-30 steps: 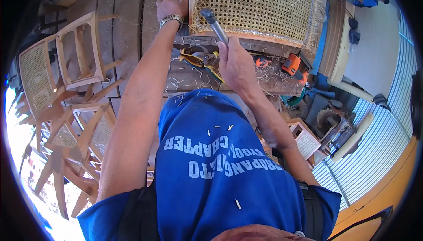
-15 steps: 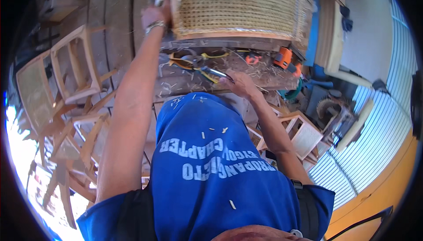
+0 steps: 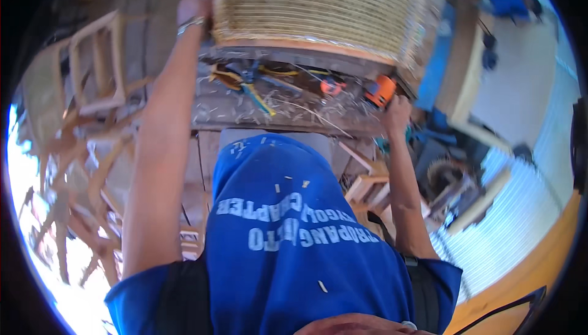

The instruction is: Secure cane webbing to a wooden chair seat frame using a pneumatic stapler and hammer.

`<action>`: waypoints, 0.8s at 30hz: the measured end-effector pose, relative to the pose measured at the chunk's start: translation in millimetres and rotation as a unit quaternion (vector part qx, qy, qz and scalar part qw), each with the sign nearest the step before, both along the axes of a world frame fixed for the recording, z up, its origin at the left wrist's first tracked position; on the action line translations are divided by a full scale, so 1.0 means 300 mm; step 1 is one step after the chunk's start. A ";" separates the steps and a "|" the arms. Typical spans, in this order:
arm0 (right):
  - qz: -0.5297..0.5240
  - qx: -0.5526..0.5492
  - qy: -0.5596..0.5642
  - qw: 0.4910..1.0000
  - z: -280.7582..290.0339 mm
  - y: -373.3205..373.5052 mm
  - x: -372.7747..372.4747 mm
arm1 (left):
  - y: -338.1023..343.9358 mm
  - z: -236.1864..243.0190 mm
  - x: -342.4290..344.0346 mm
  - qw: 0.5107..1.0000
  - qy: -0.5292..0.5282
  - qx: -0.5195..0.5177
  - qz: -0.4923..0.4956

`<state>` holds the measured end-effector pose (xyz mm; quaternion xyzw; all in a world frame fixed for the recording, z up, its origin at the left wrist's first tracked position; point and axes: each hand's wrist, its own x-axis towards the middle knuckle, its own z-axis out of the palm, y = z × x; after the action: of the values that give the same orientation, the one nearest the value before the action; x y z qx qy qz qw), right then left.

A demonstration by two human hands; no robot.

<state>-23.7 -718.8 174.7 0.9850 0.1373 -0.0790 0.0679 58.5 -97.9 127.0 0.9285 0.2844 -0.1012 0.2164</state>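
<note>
A frame of woven cane [image 3: 312, 10] with a wooden edge lies at the far side of the bench. At its left edge is my left hand [image 3: 193, 10], a bracelet on the wrist; its fingers are blurred and partly hidden. My right hand [image 3: 398, 113] reaches to the right end of the bench, against the orange-and-black power tool [image 3: 380, 91]. Blur hides whether its fingers are closed around the tool. Pliers with blue and yellow handles [image 3: 258, 97] lie on the bench, beside another pair with orange-yellow handles [image 3: 225, 77].
Cane scraps litter the bench [image 3: 214, 114]. A small orange-red tool [image 3: 332, 85] and a loose cane strand [image 3: 312, 113] lie there. Wooden chair frames [image 3: 95, 65] crowd the left. At right stand a machine with a toothed disc [image 3: 442, 175] and a long pale board [image 3: 520, 77].
My right hand has left the pliers on the bench and moved right to the orange power tool. My left hand stays by the frame's left edge. The whole view has shifted.
</note>
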 end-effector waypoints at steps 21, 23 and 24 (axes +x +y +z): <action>0.013 0.224 0.274 0.935 0.660 0.662 0.182 | -0.032 0.061 -0.020 0.983 -0.006 -0.047 0.177; 0.163 0.331 0.210 0.905 0.654 0.794 0.183 | -0.036 0.061 -0.020 0.983 0.000 -0.060 0.175; 0.152 0.276 0.237 0.919 0.650 0.858 0.193 | -0.033 0.068 -0.024 0.982 0.000 -0.053 0.183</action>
<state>34.2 -461.4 369.8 0.8842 0.3141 -0.2578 -0.2305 51.4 -107.7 147.4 0.8481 0.4433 -0.0750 0.2802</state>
